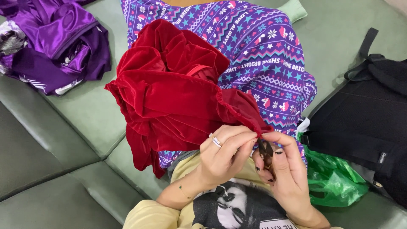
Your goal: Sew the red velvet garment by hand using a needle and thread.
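Where gathered, plush crimson velvet (169, 93)

Pale yellow printed t-shirt (220, 208), silver ring (216, 141), thin bracelet (184, 192), dark nail polish

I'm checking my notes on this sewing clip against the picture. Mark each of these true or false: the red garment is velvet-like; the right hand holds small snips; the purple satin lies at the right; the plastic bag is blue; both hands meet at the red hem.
1. The red garment looks like velvet. True.
2. The right hand holds small dark snips. True.
3. The purple satin cloth lies at the right. False: it lies at the upper left; a black bag is at the right.
4. The plastic bag is blue. False: it is green.
5. The left hand and the right hand meet at the red hem. True.
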